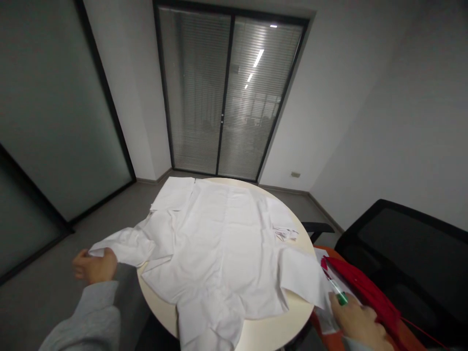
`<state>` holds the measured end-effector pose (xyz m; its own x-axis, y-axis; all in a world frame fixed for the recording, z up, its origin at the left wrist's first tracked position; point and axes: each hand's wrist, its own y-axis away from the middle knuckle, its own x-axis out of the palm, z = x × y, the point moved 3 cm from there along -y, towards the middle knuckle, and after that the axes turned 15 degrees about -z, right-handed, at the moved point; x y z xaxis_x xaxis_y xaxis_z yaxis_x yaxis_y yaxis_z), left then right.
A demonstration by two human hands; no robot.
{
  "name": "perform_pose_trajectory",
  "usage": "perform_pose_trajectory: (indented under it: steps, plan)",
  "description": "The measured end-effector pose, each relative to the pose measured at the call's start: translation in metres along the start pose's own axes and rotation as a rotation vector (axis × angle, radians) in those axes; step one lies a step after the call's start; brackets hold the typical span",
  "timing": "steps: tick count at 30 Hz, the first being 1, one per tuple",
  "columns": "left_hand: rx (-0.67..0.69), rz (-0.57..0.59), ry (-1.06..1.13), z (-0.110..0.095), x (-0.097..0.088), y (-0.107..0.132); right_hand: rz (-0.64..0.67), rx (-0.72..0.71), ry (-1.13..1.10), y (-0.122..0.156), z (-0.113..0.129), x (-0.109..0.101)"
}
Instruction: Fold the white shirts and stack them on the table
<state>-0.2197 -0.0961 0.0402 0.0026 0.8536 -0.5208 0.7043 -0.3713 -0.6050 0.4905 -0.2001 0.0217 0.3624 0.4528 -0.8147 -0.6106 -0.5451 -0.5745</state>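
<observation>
A white long-sleeved garment point(219, 234), like a coat, lies spread over the round table point(270, 336). One sleeve point(127, 243) reaches past the table's left edge, its end pinched between the thumb and fingers of my left hand point(95, 265). At lower right, my right hand point(360, 321) is closed around a slim clear tube with a green end point(341, 296), which looks like a pen. Part of that hand is cut off by the frame's lower edge. Beside it lie a red cloth point(365, 282) and a white sheet or bag.
An orange chair seat point(331, 339) and a black mesh chair back point(409, 258) stand at the right, with a black armrest point(318, 227) close to the table. Glass doors with blinds point(226, 97) are behind the table, and a frosted partition point(62, 97) is at left.
</observation>
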Motion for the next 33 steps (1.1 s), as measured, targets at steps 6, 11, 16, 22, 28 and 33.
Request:
perform_pose_trajectory:
  steps: [6,11,16,22,28,33]
  plan:
    - [0.524,-0.073,0.337,-0.097,-0.010,0.019,-0.085,-0.534,-0.330,0.019,0.143,-0.041]
    - [0.894,0.563,0.238,-0.140,0.032,0.095,0.212,-0.658,-0.311,0.049,0.197,-0.012]
    - [0.815,0.672,0.010,-0.106,0.064,0.114,0.299,-0.658,-0.234,0.054,0.182,0.007]
    - [0.775,0.630,-0.048,-0.095,0.066,0.110,0.289,-0.654,-0.219,0.047,0.168,0.009]
    - [0.695,0.647,-0.122,-0.070,0.069,0.087,0.325,-0.703,-0.227,0.039,0.144,0.014]
    - [0.759,0.663,-0.076,-0.053,0.068,0.073,0.329,-0.748,-0.289,0.034,0.131,0.016]
